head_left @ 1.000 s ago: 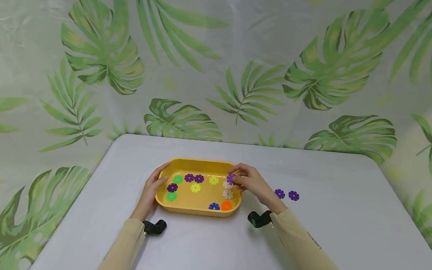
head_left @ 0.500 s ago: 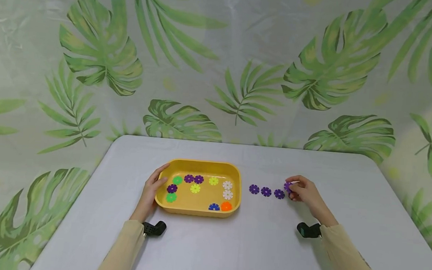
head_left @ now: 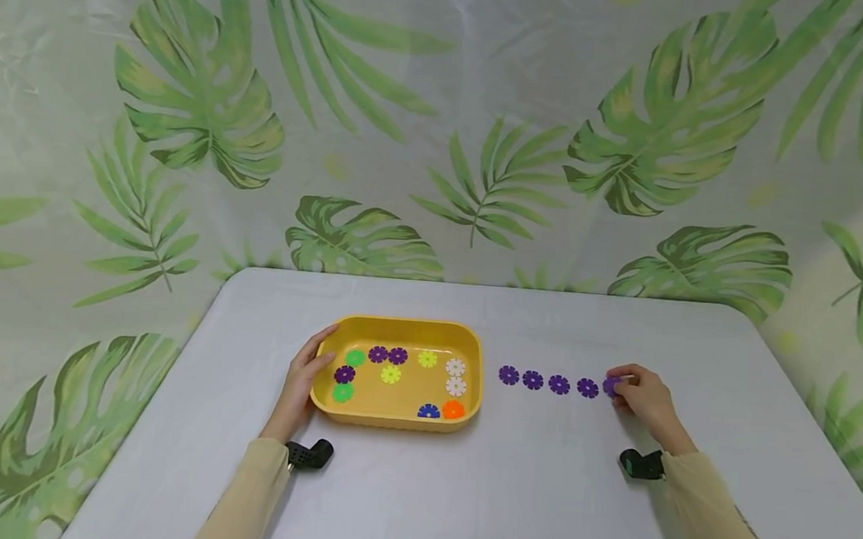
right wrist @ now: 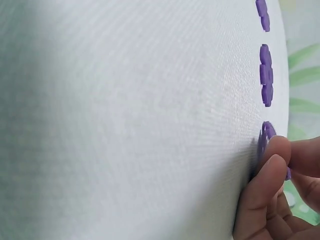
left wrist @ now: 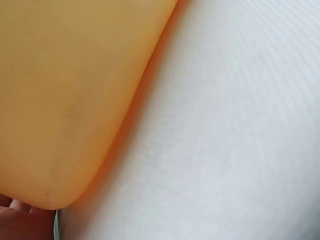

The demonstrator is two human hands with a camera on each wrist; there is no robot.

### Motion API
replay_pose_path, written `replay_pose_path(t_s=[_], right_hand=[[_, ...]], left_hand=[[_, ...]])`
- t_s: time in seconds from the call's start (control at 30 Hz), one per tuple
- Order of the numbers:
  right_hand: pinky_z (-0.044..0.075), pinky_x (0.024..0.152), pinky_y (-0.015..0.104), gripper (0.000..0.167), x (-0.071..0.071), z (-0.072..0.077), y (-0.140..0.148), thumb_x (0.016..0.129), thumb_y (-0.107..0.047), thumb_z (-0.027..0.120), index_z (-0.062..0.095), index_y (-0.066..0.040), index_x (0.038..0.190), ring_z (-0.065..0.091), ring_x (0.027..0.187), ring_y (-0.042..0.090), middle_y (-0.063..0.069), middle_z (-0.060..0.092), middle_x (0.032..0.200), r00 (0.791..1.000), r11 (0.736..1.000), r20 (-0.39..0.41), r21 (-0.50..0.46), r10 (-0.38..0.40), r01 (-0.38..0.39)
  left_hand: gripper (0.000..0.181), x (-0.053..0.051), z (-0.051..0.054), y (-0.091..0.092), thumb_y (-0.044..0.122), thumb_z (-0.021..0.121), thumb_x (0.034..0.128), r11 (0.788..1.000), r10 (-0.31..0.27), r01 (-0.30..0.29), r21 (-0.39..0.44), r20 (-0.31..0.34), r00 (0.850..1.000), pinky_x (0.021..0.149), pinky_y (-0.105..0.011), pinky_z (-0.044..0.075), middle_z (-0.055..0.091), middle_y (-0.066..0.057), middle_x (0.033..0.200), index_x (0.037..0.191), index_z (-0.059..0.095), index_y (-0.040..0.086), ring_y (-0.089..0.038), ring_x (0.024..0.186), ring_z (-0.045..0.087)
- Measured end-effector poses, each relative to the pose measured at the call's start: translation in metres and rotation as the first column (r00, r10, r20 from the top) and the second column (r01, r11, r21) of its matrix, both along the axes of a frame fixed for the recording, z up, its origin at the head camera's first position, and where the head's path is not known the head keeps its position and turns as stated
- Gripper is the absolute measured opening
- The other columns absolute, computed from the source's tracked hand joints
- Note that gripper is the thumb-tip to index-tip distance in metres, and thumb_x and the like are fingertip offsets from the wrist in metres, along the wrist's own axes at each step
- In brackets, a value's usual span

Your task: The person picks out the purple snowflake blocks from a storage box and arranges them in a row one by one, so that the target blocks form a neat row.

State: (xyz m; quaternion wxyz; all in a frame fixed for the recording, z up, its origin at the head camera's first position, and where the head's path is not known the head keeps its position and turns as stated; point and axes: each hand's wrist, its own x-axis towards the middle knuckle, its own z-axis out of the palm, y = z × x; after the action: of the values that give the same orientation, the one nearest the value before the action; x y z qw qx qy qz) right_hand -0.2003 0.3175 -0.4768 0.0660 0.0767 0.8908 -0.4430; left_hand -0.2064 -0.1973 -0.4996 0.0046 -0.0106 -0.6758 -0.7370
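My left hand holds the left end of a yellow plastic tray, thumb over the rim. The left wrist view shows the tray's outer wall and a bit of the fingers at lower left. At the right, my right hand pinches a purple snowflake disc between thumb and fingertips. That disc is tilted at the table surface in the right wrist view, partly hidden by the fingers. It stands at the right end of a row of purple discs on the white table.
Inside the tray lie green discs, yellow discs, white discs, purple discs, a blue disc and an orange disc. A leaf-print curtain hangs behind the white table.
My right hand has moved right from over the tray's right end, carrying the purple disc past the row to its far end. The left hand and tray have stayed put.
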Motion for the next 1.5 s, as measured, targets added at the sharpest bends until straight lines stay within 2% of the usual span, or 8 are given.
replay_pose_path(t_s=[0.43, 0.53, 0.67, 0.9, 1.07, 1.17, 1.33, 1.5], right_hand=[[0.044, 0.052, 0.030, 0.023, -0.003, -0.004, 0.001, 0.084, -0.001, 0.054, 0.059, 0.006, 0.106, 0.054, 0.059, 0.015, 0.013, 0.063, 0.081, 0.992, 0.979, -0.099, 0.193, 0.081, -0.061], [0.048, 0.055, 0.028, 0.025, -0.005, 0.002, -0.007, 0.088, -0.003, 0.052, 0.058, 0.006, 0.111, 0.055, 0.064, 0.015, 0.017, 0.060, 0.092, 0.994, 0.993, -0.097, 0.109, 0.051, -0.041], [0.052, 0.062, 0.026, 0.031, -0.008, 0.020, -0.030, 0.097, -0.010, 0.048, 0.052, 0.008, 0.122, 0.056, 0.073, 0.018, 0.024, 0.052, 0.111, 0.994, 0.993, -0.089, -0.095, 0.057, -0.066], [0.053, 0.078, 0.034, 0.039, -0.019, 0.053, -0.098, 0.100, -0.020, 0.049, 0.047, 0.007, 0.128, 0.059, 0.084, 0.024, 0.020, 0.055, 0.114, 0.967, 0.903, -0.085, -0.346, 0.239, -0.254], [0.053, 0.084, 0.038, 0.038, -0.031, 0.066, -0.159, 0.100, -0.018, 0.047, 0.047, 0.005, 0.130, 0.059, 0.089, 0.030, 0.024, 0.053, 0.122, 0.927, 0.835, -0.029, -0.425, 0.374, -0.350], [0.053, 0.081, 0.035, 0.037, -0.037, 0.068, -0.192, 0.100, -0.015, 0.047, 0.048, 0.006, 0.130, 0.058, 0.091, 0.033, 0.027, 0.051, 0.127, 0.908, 0.810, 0.000, -0.453, 0.419, -0.373], [0.051, 0.089, 0.042, 0.036, -0.045, 0.063, -0.238, 0.100, -0.014, 0.047, 0.049, 0.006, 0.129, 0.057, 0.103, 0.043, 0.025, 0.052, 0.128, 0.876, 0.788, 0.045, -0.461, 0.481, -0.409], [0.049, 0.091, 0.046, 0.032, -0.051, 0.052, -0.268, 0.100, -0.012, 0.046, 0.052, 0.005, 0.126, 0.059, 0.104, 0.039, 0.022, 0.053, 0.127, 0.862, 0.806, 0.101, -0.422, 0.497, -0.415]], left_hand=[[0.044, -0.001, 0.002, 0.001, 0.013, 0.048, 0.0999, 1.000, -0.001, 0.001, 0.009, -0.009, 1.000, 0.114, -0.029, 0.017, 0.034, 0.001, 0.151, 0.144, 0.043, 0.013, -0.010, 0.140, 0.022], [0.044, -0.001, 0.003, 0.000, 0.014, 0.047, 0.1003, 1.000, -0.006, 0.007, 0.014, -0.014, 1.000, 0.114, -0.029, 0.016, 0.033, 0.001, 0.151, 0.144, 0.043, 0.013, -0.010, 0.140, 0.021], [0.044, -0.001, 0.003, -0.001, 0.014, 0.047, 0.1005, 1.000, -0.010, 0.010, 0.019, -0.012, 1.000, 0.114, -0.030, 0.016, 0.033, 0.001, 0.151, 0.144, 0.043, 0.013, -0.010, 0.140, 0.021], [0.044, -0.002, 0.004, 0.001, 0.013, 0.047, 0.0997, 1.000, -0.003, 0.003, 0.009, -0.006, 1.000, 0.114, -0.029, 0.017, 0.033, 0.002, 0.151, 0.144, 0.043, 0.013, -0.010, 0.140, 0.022], [0.044, -0.002, 0.005, 0.002, 0.012, 0.047, 0.0993, 1.000, 0.006, -0.006, 0.004, -0.003, 1.000, 0.115, -0.031, 0.016, 0.033, 0.002, 0.151, 0.144, 0.044, 0.013, -0.011, 0.140, 0.021], [0.044, -0.001, 0.005, 0.003, 0.012, 0.047, 0.0994, 1.000, 0.004, -0.004, 0.006, -0.006, 1.000, 0.115, -0.033, 0.015, 0.032, 0.000, 0.152, 0.144, 0.043, 0.012, -0.013, 0.141, 0.020], [0.045, 0.000, 0.004, 0.003, 0.010, 0.045, 0.0993, 1.000, 0.006, -0.006, 0.005, 0.005, 1.000, 0.115, -0.034, 0.014, 0.031, -0.001, 0.153, 0.144, 0.043, 0.011, -0.015, 0.141, 0.019], [0.044, 0.001, 0.003, 0.003, 0.011, 0.045, 0.0994, 1.000, 0.012, -0.012, 0.013, 0.010, 1.000, 0.115, -0.032, 0.015, 0.033, 0.001, 0.152, 0.144, 0.044, 0.013, -0.013, 0.140, 0.021]])
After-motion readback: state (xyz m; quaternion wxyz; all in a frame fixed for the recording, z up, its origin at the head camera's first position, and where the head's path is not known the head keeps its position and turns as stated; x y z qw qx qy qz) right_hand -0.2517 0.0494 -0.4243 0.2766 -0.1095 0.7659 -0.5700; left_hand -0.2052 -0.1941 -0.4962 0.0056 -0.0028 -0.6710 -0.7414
